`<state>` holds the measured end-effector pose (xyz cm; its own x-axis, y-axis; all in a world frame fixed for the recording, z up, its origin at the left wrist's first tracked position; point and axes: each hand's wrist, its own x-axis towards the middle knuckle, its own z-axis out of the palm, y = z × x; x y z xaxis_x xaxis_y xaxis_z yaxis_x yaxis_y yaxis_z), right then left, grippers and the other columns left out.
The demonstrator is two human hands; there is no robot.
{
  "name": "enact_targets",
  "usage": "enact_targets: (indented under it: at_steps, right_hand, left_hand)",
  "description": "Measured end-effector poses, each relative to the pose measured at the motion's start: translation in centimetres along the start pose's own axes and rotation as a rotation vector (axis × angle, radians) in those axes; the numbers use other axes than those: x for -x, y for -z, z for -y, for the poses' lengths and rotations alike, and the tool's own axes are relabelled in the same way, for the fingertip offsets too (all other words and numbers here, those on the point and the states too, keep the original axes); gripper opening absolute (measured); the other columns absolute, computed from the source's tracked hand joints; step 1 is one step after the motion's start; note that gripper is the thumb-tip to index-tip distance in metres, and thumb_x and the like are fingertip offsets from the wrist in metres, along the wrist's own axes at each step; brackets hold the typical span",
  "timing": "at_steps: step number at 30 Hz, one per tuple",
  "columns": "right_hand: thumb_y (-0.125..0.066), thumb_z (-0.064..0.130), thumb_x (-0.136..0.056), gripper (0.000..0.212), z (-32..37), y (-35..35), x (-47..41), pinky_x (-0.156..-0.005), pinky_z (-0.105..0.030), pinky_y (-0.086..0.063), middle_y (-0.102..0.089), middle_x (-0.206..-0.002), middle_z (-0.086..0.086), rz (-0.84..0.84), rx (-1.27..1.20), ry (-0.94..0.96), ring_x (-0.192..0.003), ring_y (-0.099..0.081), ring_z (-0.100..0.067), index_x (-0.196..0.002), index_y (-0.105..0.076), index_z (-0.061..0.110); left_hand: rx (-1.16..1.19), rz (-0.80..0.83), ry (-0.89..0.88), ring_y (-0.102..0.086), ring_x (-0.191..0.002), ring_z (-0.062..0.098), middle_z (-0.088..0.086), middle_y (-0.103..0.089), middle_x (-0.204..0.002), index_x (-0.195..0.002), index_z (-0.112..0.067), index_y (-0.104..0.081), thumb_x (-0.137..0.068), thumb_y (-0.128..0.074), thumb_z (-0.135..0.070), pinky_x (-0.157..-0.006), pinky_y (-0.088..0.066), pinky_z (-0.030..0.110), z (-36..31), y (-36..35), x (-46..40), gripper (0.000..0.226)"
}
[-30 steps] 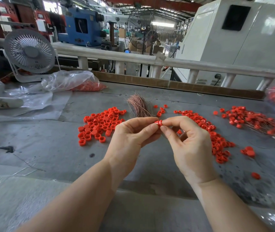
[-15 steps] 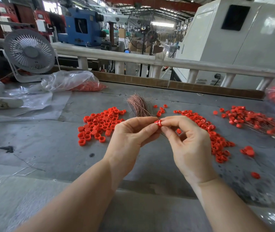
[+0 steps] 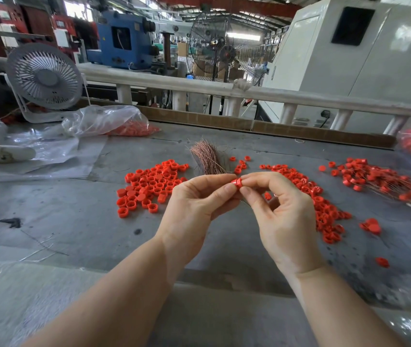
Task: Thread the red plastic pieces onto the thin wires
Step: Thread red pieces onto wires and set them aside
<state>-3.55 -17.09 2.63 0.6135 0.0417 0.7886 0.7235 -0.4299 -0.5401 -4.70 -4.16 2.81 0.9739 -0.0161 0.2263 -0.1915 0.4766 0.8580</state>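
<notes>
Both hands — left hand (image 3: 194, 204), right hand (image 3: 282, 216) — pinch one small red ring (image 3: 237, 183).

red pieces (image 3: 150, 187): glossy plastic | wires (image 3: 209, 159): coppery metal | table (image 3: 74, 216): matt grey, scuffed

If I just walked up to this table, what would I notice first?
Two hands in the middle: the left hand and right hand both pinch one small red cap between their fingertips. Heaps of red caps lie behind them, one pile to the left and a trail to the right. A bundle of copper wires lies between the heaps, and a white fan stands far left.
</notes>
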Motion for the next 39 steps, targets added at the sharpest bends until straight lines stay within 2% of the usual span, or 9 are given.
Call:
enact_targets:
  at_steps: [8,12,18,23,30,39]
  right_hand:
    - [-0.065,0.005,-0.078,0.009,-0.02,0.02,-0.02,-0.069,-0.005,-0.037,-0.068,-0.081,0.005,0.019,-0.001,0.016,-0.077,-0.059,-0.005,-0.083,-0.069,0.012]
    - [-0.065,0.007,-0.079,0.007,-0.05,0.04,-0.03,-0.066,-0.006,-0.037,-0.066,-0.078,0.004,0.012,-0.029,0.0,-0.072,-0.058,-0.005,-0.082,-0.069,0.012]
    - [-0.064,0.015,-0.081,0.008,-0.01,0.01,-0.03,-0.066,-0.007,-0.036,-0.061,-0.075,0.016,-0.006,-0.043,-0.036,-0.068,-0.055,0.003,-0.082,-0.065,0.022]
    - [-0.063,0.015,-0.081,0.005,-0.07,0.03,-0.03,-0.064,-0.004,-0.035,-0.061,-0.075,0.014,-0.011,-0.046,-0.049,-0.064,-0.053,0.006,-0.082,-0.065,0.02]
    - [-0.063,0.012,-0.081,0.005,-0.19,0.06,0.04,-0.069,-0.007,-0.039,-0.067,-0.082,0.005,0.011,-0.038,-0.024,-0.08,-0.061,-0.006,-0.084,-0.067,0.013]
    - [-0.065,0.009,-0.08,0.003,-0.28,0.04,0.11,-0.071,-0.006,-0.037,-0.068,-0.084,0.003,0.018,0.005,0.039,-0.082,-0.061,-0.007,-0.081,-0.068,0.01]
  left_hand:
    - [0.024,-0.014,0.025,-0.069,-0.075,0.012,0.006,-0.073,-0.078,-0.075,-0.015,-0.077,-0.063,-0.066,-0.013,-0.066,-0.054,0.018,-0.05,-0.01,-0.02,0.016]
    - [0.015,-0.007,0.037,-0.069,-0.072,0.011,0.004,-0.073,-0.076,-0.074,-0.017,-0.077,-0.064,-0.065,-0.014,-0.065,-0.054,0.018,-0.12,-0.11,0.04,0.016]
    - [0.022,-0.011,0.04,-0.07,-0.071,0.011,0.004,-0.073,-0.075,-0.074,-0.016,-0.077,-0.065,-0.064,-0.013,-0.065,-0.055,0.017,-0.2,-0.14,0.04,0.016]
    - [0.027,-0.013,0.039,-0.07,-0.073,0.012,0.006,-0.073,-0.077,-0.076,-0.015,-0.077,-0.064,-0.065,-0.013,-0.065,-0.054,0.018,-0.18,-0.09,0.03,0.017]
    - [0.027,-0.003,0.025,-0.07,-0.073,0.011,0.004,-0.074,-0.077,-0.074,-0.017,-0.077,-0.064,-0.066,-0.014,-0.065,-0.054,0.017,-0.14,0.0,0.03,0.016]
    - [-0.015,-0.007,0.005,-0.07,-0.076,0.012,0.004,-0.074,-0.079,-0.076,-0.018,-0.077,-0.063,-0.067,-0.015,-0.066,-0.054,0.018,0.05,0.06,0.0,0.017]
